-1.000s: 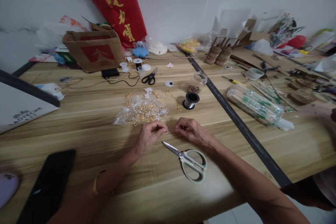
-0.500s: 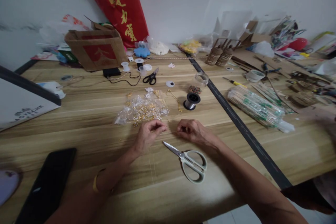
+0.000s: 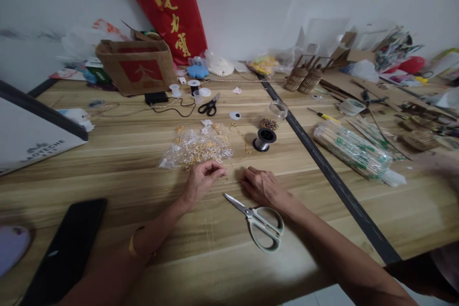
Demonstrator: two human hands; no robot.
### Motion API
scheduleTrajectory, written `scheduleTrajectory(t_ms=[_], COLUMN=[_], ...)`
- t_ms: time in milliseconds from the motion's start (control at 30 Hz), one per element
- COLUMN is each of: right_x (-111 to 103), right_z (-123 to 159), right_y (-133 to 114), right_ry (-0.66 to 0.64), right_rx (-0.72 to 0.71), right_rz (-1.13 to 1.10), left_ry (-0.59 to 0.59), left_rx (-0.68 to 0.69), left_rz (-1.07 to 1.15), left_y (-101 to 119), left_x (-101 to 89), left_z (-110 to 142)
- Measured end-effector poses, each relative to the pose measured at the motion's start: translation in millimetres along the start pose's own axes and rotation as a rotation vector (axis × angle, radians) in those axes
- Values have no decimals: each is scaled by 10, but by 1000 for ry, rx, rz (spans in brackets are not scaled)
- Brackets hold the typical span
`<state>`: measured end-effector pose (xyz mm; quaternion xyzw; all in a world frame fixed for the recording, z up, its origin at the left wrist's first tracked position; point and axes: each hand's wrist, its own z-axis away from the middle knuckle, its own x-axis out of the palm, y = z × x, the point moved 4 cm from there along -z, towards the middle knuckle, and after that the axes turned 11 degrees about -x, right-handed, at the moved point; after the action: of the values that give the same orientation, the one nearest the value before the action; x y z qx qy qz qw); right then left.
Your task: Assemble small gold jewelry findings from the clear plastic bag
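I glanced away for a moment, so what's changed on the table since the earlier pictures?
The right hand has turned flatter and lowered toward the table; the left hand has drifted slightly left, widening the gap. Whether either took or released anything is too small to tell. The pale-handled scissors, wire spool and pile of shiny pieces stayed put.

A pale, smudged wall (image 3: 251, 9) rises behind a wood-grain table (image 3: 143, 181) above light floor tiles (image 3: 322, 296).

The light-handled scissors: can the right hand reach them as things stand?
Probably yes: the scissors lie on the table just beside the right hand, with nothing visible on top of them.
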<state>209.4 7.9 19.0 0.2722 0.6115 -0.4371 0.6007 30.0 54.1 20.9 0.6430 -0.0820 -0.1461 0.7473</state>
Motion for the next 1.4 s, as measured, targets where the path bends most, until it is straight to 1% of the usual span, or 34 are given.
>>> scheduleTrajectory(t_ms=[233,467,600,667,733,833,900,967,1000,1067,1133,1233,1400], right_x=[-37,27,23,-20,-83,-165,-179,-149,-122,-56,-20,-19,-21], right_z=[19,-37,-33,-8,16,21,-4,-53,-85,-151,-198,-228,-237], right_y=[-9,-131,-114,-77,-46,-53,-85,-122,-138,-165,-169,-129,-80], right_ry=[42,79,65,68,122,288,400,460,465,432,426,452,427], right_rx=[31,67,42,29,9,-73,-138,-171,-170,-152,-130,-90,-68], right_rz=[-26,86,52,-1,-84,-285,-443,-586,-651,-770,-845,-880,-859], left_ry=[-15,-40,-61,-69,-75,-68,-46,-26,-19,-15,-18,-29,-11], left_rx=[-19,5,-4,14,51,115,141,150,149,146,147,145,140], left_rz=[26,23,4,-44,-111,-247,-361,-475,-521,-585,-615,-626,-605], left_y=[19,6,-8,-13,-11,9,30,53,65,86,101,105,102], left_x=[-10,-7,-2,-1,2,12,20,31,35,44,50,64,101], left_z=[6,-1,-3,-11,-22,-30,-27,-20,-16,-12,-14,-29,-55])
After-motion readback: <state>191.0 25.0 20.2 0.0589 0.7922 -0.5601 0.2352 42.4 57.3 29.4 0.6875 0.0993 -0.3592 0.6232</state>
